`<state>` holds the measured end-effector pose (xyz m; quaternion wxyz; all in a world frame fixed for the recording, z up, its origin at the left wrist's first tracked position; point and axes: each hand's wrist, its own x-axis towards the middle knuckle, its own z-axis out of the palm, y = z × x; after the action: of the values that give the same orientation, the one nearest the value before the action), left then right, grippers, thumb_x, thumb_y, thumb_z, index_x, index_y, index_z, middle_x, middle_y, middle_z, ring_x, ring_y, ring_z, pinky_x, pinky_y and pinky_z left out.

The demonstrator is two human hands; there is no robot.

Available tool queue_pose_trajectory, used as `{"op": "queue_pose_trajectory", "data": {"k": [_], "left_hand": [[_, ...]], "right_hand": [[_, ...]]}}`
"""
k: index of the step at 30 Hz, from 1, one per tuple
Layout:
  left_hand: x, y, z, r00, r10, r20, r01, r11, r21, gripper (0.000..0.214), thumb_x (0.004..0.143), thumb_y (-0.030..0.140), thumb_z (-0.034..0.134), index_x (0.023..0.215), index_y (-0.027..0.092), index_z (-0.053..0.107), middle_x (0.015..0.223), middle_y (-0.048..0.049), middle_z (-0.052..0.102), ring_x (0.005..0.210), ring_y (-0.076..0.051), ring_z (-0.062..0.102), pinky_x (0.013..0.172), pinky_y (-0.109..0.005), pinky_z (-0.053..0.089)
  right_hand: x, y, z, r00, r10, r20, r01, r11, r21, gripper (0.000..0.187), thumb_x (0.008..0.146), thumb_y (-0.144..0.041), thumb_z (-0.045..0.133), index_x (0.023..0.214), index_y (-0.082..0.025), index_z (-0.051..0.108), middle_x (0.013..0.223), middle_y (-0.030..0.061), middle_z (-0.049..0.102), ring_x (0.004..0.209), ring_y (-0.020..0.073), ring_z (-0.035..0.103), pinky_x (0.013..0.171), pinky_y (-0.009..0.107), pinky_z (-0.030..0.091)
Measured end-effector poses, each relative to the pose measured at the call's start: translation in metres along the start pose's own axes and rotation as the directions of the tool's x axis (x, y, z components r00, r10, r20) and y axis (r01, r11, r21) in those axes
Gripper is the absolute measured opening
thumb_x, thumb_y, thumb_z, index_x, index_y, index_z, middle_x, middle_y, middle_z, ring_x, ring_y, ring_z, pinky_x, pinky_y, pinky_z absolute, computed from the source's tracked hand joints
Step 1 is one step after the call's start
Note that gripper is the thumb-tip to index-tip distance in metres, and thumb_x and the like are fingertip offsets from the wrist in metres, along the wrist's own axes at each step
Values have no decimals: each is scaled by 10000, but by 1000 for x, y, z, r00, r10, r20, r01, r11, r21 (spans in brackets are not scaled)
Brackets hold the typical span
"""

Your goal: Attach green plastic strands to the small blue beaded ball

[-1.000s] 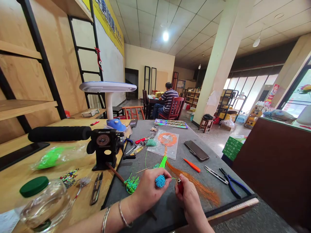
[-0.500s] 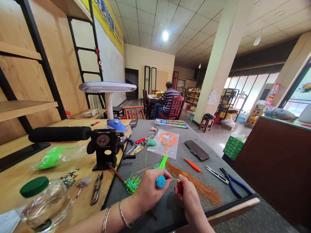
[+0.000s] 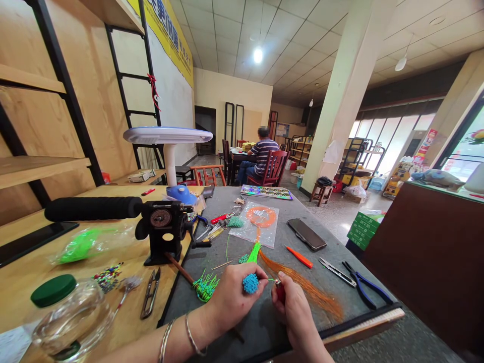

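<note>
My left hand (image 3: 230,295) is closed around a bundle of green strands tipped with a blue beaded head (image 3: 250,283), held just above the grey table top (image 3: 264,322). A single green strand runs from it to my right hand (image 3: 295,305). That hand is closed on a small red lighter (image 3: 280,291), its top close to the strand's end. A second green and blue bundle (image 3: 204,286) lies on the table left of my left hand. A spread of orange fibres (image 3: 310,292) lies just beyond my right hand.
A black hand-crank vise (image 3: 164,229) with a foam handle stands at the left. Snips (image 3: 150,292), a glass jar with a green lid (image 3: 64,312), a phone (image 3: 306,234), an orange tool (image 3: 298,257), tweezers and blue pliers (image 3: 361,285) lie around. A person sits at a far table (image 3: 260,156).
Almost nothing has moved. My right hand has edged slightly closer to the strand coming from the blue-tipped bundle.
</note>
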<state>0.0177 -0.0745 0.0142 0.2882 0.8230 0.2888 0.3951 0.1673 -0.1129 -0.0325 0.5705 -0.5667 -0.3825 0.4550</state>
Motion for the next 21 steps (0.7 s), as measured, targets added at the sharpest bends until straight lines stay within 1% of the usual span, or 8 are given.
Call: {"op": "queue_pose_trajectory", "data": {"k": [6, 9, 11, 13, 15, 17, 19, 21], "left_hand": [[0, 3, -1, 1000, -13, 2, 13, 1000, 12, 113, 807, 213, 568, 762, 188, 668, 731, -5, 706, 684, -138, 630, 670, -217, 451], [0, 3, -2, 1000, -24, -2, 24, 1000, 1, 111, 805, 218, 574, 756, 187, 669, 724, -4, 705, 679, -135, 627, 670, -217, 447], [0, 3, -2, 999, -38, -6, 38, 999, -15, 117, 805, 227, 577, 749, 185, 670, 712, -5, 704, 668, -133, 623, 658, -213, 446], [0, 4, -1, 998, -56, -8, 56, 998, -34, 121, 802, 238, 582, 744, 182, 672, 701, -6, 703, 656, -131, 620, 645, -208, 448], [-1, 4, -1, 998, -68, -9, 68, 996, -49, 121, 794, 248, 591, 737, 180, 673, 692, -8, 703, 647, -131, 620, 637, -206, 452], [-2, 4, 1, 997, -76, -8, 75, 995, -60, 122, 787, 254, 594, 730, 179, 673, 680, -11, 701, 631, -130, 619, 620, -205, 455], [-3, 3, 1, 997, -77, -7, 76, 994, -73, 123, 781, 255, 594, 726, 178, 671, 672, -13, 699, 616, -129, 619, 600, -203, 458], [-3, 3, 2, 997, -71, -6, 70, 994, -85, 119, 777, 257, 596, 725, 181, 672, 674, -13, 702, 609, -128, 623, 592, -203, 464]], "right_hand": [[-3, -1, 3, 1000, 27, 3, -27, 999, 29, 554, 784, -622, 432, 438, -190, 453, 369, -84, 251, 343, 57, 190, 354, 203, 129], [-4, -3, 2, 1000, 5, -16, -5, 1000, -2, 588, 771, -672, 428, 444, -184, 469, 373, -75, 278, 347, 61, 217, 360, 207, 155], [-4, -7, -7, 999, -24, -41, 21, 997, -79, 649, 775, -726, 366, 469, -174, 515, 383, -47, 348, 365, 77, 285, 376, 213, 203], [-1, -13, -26, 990, -98, -99, 74, 973, -219, 704, 787, -752, 292, 527, -166, 582, 418, -8, 446, 404, 108, 383, 408, 227, 269], [4, -19, -52, 951, -252, -177, 157, 892, -425, 689, 797, -740, 284, 618, -180, 644, 477, 22, 543, 468, 153, 485, 451, 250, 334], [10, -24, -82, 890, -403, -214, 172, 731, -660, 576, 817, -677, 337, 685, -222, 664, 605, 42, 657, 591, 202, 591, 525, 270, 401], [17, -26, -107, 838, -516, -179, 157, 540, -827, 482, 853, -587, 338, 752, -250, 667, 762, 56, 721, 729, 234, 646, 610, 291, 443], [23, -22, -126, 812, -574, -108, 146, 379, -914, 434, 873, -521, 338, 785, -248, 664, 832, 72, 733, 795, 248, 662, 657, 309, 462]]}}
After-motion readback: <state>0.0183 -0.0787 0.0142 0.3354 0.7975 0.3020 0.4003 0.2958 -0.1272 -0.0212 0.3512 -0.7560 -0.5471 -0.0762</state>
